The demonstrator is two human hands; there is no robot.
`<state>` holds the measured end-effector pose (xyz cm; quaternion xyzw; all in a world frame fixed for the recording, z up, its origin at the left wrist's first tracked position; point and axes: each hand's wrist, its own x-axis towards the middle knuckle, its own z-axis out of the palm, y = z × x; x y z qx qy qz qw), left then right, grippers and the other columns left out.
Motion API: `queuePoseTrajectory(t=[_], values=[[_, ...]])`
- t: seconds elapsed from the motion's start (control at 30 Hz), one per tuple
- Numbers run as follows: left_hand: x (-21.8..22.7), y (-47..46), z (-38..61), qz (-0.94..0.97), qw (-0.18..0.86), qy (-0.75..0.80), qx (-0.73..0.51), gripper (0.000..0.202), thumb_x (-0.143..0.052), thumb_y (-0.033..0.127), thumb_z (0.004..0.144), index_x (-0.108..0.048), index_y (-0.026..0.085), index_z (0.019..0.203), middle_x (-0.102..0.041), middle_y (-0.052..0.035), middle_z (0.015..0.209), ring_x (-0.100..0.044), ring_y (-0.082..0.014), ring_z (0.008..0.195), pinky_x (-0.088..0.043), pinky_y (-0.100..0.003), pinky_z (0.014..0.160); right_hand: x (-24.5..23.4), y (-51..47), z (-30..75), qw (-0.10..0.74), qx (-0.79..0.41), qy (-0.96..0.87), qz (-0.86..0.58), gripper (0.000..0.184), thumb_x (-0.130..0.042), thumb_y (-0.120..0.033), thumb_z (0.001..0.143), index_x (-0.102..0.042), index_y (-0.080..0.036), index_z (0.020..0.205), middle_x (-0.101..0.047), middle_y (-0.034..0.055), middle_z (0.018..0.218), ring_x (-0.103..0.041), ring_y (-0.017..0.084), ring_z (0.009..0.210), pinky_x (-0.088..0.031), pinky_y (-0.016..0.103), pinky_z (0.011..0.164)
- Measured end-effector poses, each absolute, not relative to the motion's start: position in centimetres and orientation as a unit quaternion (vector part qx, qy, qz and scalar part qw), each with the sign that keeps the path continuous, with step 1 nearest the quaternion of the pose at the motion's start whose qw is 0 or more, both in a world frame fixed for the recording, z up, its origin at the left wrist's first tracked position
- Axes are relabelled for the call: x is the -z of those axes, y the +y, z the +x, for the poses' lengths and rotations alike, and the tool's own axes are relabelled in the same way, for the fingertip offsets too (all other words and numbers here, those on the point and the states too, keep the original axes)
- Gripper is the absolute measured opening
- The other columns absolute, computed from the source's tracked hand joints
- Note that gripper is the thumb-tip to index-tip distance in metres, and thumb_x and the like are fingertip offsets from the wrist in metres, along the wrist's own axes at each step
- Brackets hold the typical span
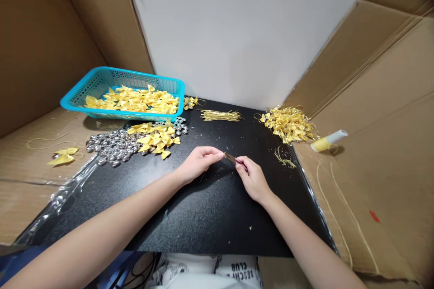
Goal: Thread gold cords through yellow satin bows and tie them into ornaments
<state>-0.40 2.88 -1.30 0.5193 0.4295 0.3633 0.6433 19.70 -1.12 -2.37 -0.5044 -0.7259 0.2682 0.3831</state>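
Observation:
Over the middle of the black table, my left hand [202, 162] is closed, thumb and forefinger pinching what looks like a thin gold cord; most of it is hidden by the fingers. My right hand [252, 179] is wrapped round a small pair of scissors [231, 158] with dark reddish handles. Their blades point left and reach the left fingertips. Beyond the hands lies a bundle of gold cords [221, 115]. Short cord scraps [285, 159] are scattered right of the right hand.
A blue basket [122, 114] of yellow ribbon bows stands back left. Before it lie silver beads [113, 145] and loose yellow bows [156, 137]. Finished-looking bows with loops [288, 124] are heaped back right, near a white-and-yellow roll [329, 140]. Cardboard walls [383, 99] flank the table.

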Motion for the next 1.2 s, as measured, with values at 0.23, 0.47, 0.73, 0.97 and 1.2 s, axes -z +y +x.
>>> queuePoseTrajectory(t=[0.23,0.47,0.73,0.97,1.2], values=[[0.86,2.7,-0.22,0.529,0.64,0.425,-0.36,0.043,-0.075,0.055,0.065,-0.07,0.013,0.076,-0.032,0.0077,0.046,-0.021,-0.0053,0.043,-0.01,-0.022,0.043,2.28,-1.12,19.67,0.375,-0.263,-0.733,-0.503,0.019,-0.045,-0.034,0.094,-0.059,-0.02,0.092,-0.065,0.0048,0.085,-0.062,0.017,0.074,-0.049,0.028,0.07],[0.71,2.72,-0.37,0.544,0.638,0.423,-0.344,0.045,-0.073,0.056,0.066,-0.067,0.013,0.077,-0.03,0.0093,0.047,-0.02,-0.005,0.044,-0.011,-0.02,0.043,2.39,-1.14,19.68,0.376,-0.254,-0.736,-0.502,0.021,-0.045,-0.034,0.095,-0.059,-0.019,0.089,-0.065,0.0043,0.082,-0.061,0.017,0.074,-0.047,0.027,0.068],[0.91,2.83,-0.4,0.553,0.633,0.427,-0.332,0.045,-0.071,0.055,0.069,-0.065,0.012,0.08,-0.031,0.0097,0.047,-0.021,-0.0052,0.044,-0.011,-0.021,0.044,2.12,-1.19,19.6,0.375,-0.252,-0.736,-0.504,0.021,-0.045,-0.033,0.094,-0.059,-0.019,0.087,-0.064,0.0036,0.079,-0.059,0.016,0.07,-0.044,0.026,0.065],[0.98,2.8,-0.45,0.552,0.636,0.426,-0.331,0.045,-0.071,0.056,0.069,-0.064,0.012,0.079,-0.03,0.0101,0.047,-0.02,-0.0051,0.044,-0.01,-0.021,0.044,2.03,-1.11,19.63,0.373,-0.249,-0.736,-0.506,0.021,-0.045,-0.033,0.094,-0.059,-0.019,0.085,-0.064,0.0032,0.078,-0.058,0.015,0.07,-0.043,0.025,0.065],[0.83,2.82,-0.4,0.551,0.635,0.431,-0.326,0.046,-0.071,0.056,0.068,-0.065,0.012,0.08,-0.031,0.0098,0.047,-0.021,-0.0053,0.045,-0.011,-0.021,0.044,2.04,-1.13,19.68,0.369,-0.251,-0.733,-0.514,0.022,-0.045,-0.033,0.094,-0.058,-0.019,0.083,-0.063,0.0024,0.077,-0.057,0.015,0.069,-0.041,0.025,0.065]])
